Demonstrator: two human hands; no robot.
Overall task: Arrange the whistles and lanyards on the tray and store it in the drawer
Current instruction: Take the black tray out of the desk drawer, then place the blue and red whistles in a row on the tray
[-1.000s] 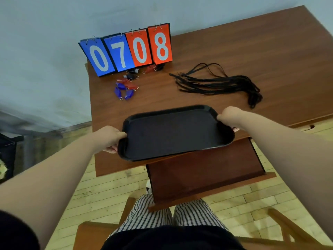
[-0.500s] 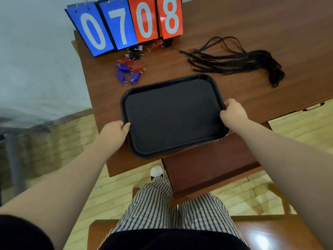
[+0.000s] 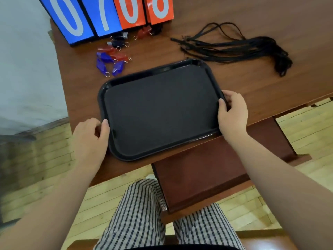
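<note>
Gripping the black tray [image 3: 155, 70] by its two short ends, a seated person holds it with both hands on a wooden table [image 3: 252, 87]. The left hand [image 3: 90, 139] lays its thumb [image 3: 106, 124] on the near-left rim, fingers curled against the outer edge. The right hand [image 3: 232, 112] pinches the right rim, thumb [image 3: 221, 104] inside and fingers outside. Whether any fingers reach under the tray cannot be told.

The tray lies flat near the table's front edge. Its long axis runs left to right, slightly skewed, the right end farther from the person. Blue, red and black whistles [image 3: 111, 58] lie just beyond its far-left corner. A bundle of black lanyards [image 3: 234, 49] lies beyond its far-right corner, apart from it. An open drawer [image 3: 207, 168] sits below the front edge.

A second ago the tray overhung that edge above the drawer; now it sits farther in, closer to the whistles.
</note>
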